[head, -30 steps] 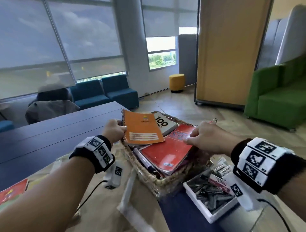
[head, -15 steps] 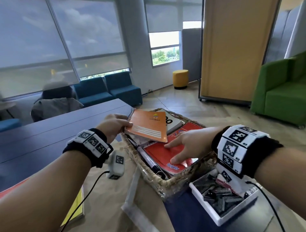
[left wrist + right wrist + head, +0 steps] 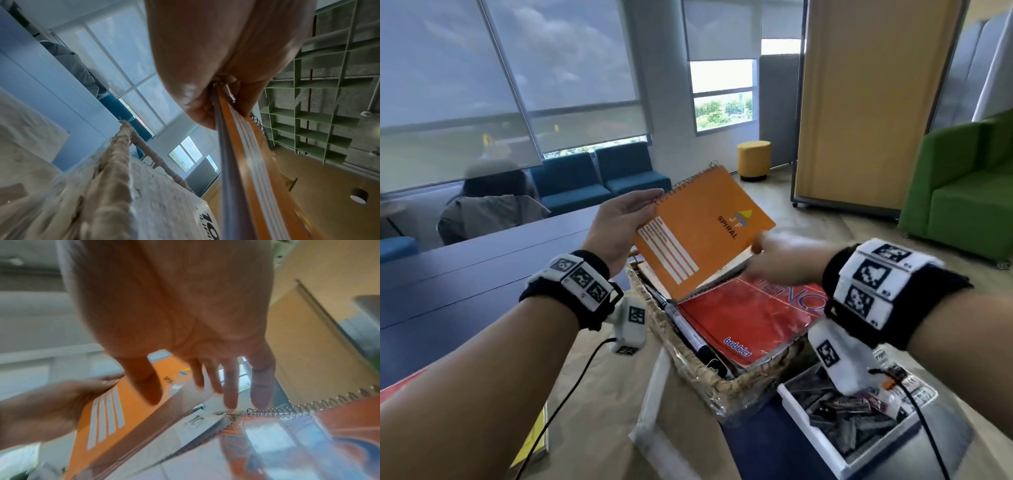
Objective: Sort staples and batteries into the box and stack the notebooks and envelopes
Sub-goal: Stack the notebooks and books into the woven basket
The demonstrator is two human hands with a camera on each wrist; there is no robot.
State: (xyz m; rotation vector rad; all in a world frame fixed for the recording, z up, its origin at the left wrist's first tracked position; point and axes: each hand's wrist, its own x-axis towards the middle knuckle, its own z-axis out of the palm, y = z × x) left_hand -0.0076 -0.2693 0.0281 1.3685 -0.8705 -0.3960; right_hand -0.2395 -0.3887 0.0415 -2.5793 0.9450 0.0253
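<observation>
The orange spiral-bound notebook (image 3: 700,233), pinched only at its coil corner by the left hand (image 3: 619,226) at frame centre while the right hand (image 3: 777,260) is spread open and empty beside it, could be dropped back into the woven wicker basket (image 3: 688,356).

Worktop (image 3: 458,291), dark blue, part covered by tan paper (image 3: 599,404).
Wicker basket (image 3: 709,380) sits on the tan paper. Just right of the basket, a white box (image 3: 822,445) of dark small items. Just left of the basket's near corner, a clear flat strip (image 3: 654,397). Well left of the basket, at the near edge, a yellow-edged book (image 3: 534,442).
</observation>
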